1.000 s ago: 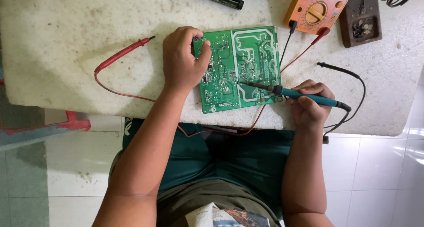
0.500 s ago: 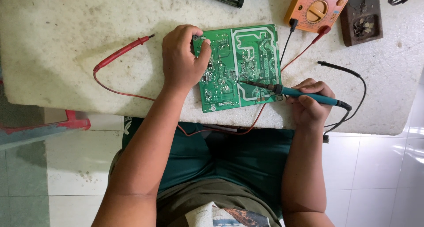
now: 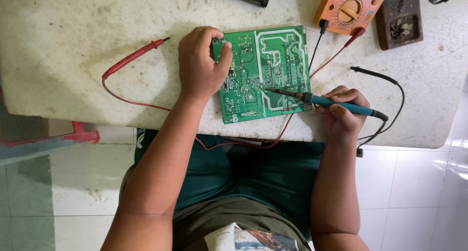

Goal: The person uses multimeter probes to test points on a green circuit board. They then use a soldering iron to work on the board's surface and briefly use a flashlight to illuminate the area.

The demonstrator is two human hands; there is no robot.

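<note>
Circuit board (image 3: 263, 73), green and lying solder side up, is resting on the white tabletop (image 3: 73, 46) near the edge closest to the person. The left hand (image 3: 200, 63) is pressing down on the left edge of the circuit board, fingers curled over its upper left corner, pinning it flat. The right hand (image 3: 341, 114), just right of the circuit board, is closed around the teal handle of a soldering iron (image 3: 324, 101) in a pen-style grip. The tip of the soldering iron is lying over the lower middle of the circuit board, on or just above the traces; contact cannot be confirmed.

Compared with the frames a moment earlier, the tip is sitting at almost the same spot and the left hand is holding its place, so the work appears to be dwelling on one joint rather than shifting along the circuit board.

A red probe (image 3: 134, 56) with its lead is lying left of the circuit board. An orange meter (image 3: 348, 9) and a brown tray (image 3: 399, 19) are sitting beyond its upper right corner.
</note>
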